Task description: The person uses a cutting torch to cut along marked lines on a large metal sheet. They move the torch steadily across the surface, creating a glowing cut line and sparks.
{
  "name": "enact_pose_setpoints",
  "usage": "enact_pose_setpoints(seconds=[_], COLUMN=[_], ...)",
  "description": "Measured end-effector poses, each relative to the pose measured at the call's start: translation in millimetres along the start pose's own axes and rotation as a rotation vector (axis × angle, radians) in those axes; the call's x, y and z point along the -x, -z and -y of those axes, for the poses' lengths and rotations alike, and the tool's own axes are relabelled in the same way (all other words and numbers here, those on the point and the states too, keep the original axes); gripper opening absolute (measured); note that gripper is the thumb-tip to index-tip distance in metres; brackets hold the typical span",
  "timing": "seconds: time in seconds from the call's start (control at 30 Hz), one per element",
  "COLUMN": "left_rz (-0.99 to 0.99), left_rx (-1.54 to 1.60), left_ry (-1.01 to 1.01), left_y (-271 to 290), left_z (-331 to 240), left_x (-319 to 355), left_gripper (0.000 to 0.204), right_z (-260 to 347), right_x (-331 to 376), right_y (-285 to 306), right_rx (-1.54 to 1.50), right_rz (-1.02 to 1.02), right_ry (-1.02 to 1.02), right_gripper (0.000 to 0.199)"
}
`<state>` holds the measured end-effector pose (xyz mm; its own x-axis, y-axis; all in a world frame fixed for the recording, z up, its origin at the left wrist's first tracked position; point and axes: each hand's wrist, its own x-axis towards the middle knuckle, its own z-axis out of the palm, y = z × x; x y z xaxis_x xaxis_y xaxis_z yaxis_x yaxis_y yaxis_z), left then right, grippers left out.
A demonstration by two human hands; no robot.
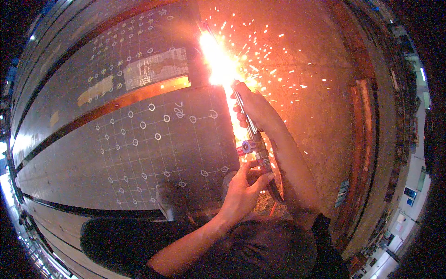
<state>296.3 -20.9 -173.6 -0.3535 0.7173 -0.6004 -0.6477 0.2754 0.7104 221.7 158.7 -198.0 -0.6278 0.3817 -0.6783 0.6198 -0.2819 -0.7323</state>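
A metal cutting torch (pixel 251 126) slants up and away from me, its far end lost in a white-hot glare (pixel 220 63). Wrapped round the torch's tube, close to the glare, is my right hand (pixel 252 106). Lower down, the thumb and fingers of my left hand (pixel 245 187) close round the rear of the torch, just behind its round purple valve knob (pixel 249 147). From that rear end a dark hose (pixel 275 191) bends down. To the left lies a grey steel plate (pixel 153 167) with chalk circles and grid lines; the glare lies along its right edge.
Sparks (pixel 278 60) fly up and right over the orange-lit floor (pixel 316 125). A second marked plate (pixel 116 51) lies beyond a glowing gap (pixel 162 87). Long rusty steel bars (pixel 366 153) lie at the right. My dark-clothed knees (pixel 274 246) are at the bottom.
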Motion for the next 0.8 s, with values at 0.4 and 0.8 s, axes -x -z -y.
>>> enact_pose_setpoints(seconds=[0.4, 0.8], left_rz=[0.029, 0.017], left_rx=[0.109, -0.059], left_ry=[-0.014, -0.029], left_y=[-1.5, 0.4], left_z=[5.2, 7.6], left_x=[0.0, -1.5], left_gripper=[0.042, 0.043], right_z=[8.6, 3.5], right_x=[8.3, 6.9], right_y=[-5.1, -2.0], right_rx=[0.284, 0.029], right_rz=[-0.144, -0.023], right_ry=[0.025, -0.008], right_gripper=[0.063, 0.058])
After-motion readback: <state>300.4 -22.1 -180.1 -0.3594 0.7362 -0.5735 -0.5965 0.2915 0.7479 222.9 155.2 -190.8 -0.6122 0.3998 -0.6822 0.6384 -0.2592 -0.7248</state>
